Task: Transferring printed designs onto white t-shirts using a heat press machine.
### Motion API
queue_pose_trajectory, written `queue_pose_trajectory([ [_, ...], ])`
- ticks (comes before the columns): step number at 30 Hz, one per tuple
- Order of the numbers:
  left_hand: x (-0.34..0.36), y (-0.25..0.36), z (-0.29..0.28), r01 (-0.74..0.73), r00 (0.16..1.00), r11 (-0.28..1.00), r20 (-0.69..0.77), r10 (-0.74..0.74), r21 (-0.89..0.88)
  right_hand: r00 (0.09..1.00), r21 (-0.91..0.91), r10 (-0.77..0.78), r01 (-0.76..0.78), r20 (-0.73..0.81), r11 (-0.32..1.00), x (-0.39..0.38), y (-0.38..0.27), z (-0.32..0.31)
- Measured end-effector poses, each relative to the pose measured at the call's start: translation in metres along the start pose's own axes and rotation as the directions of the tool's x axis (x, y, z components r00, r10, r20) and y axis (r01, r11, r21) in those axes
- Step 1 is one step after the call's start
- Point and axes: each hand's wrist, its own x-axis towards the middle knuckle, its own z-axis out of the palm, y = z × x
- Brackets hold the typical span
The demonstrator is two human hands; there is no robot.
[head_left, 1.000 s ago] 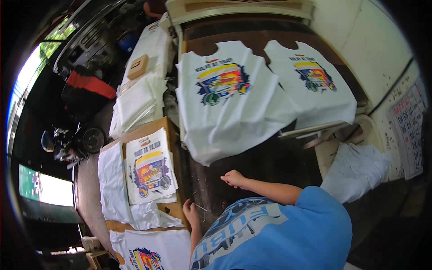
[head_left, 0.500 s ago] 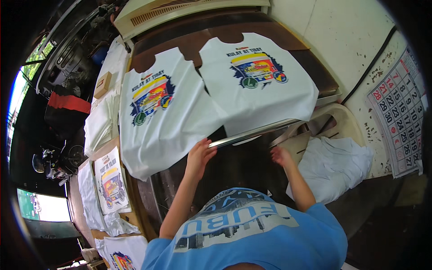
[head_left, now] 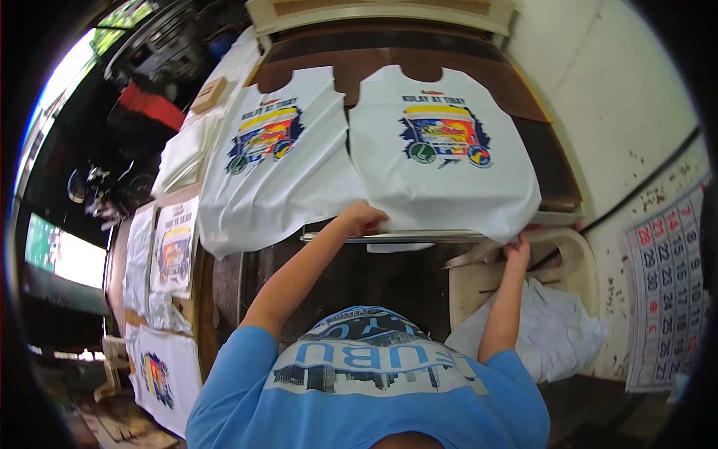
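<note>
On the dark brown table [head_left: 389, 67] I count two soft white shirts [head_left: 441, 161] with bright prints, side by side. My left hand [head_left: 363, 218] and right hand [head_left: 516, 249] pinch the nearer shirt's hem over a flat metal board [head_left: 389, 237].

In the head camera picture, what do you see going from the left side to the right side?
Bright window → small printed shirt → left big printed shirt → left hand → right big printed shirt → right hand → white cloth pile → wall calendar.
</note>
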Motion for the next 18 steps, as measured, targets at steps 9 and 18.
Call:
queue_pose_trajectory([
  [9,-0.056,-0.031,0.011,-0.423,0.906,0.904,-0.038,0.422,-0.054,0.94,-0.403,0.054,0.092,0.338,0.911,-0.066,-0.088,0.044],
  [18,-0.227,0.046,-0.092,-0.767,0.642,0.6,-0.266,0.72,-0.227,0.43,-0.075,-0.17,0.498,0.886,0.864,-0.185,-0.164,0.218],
])
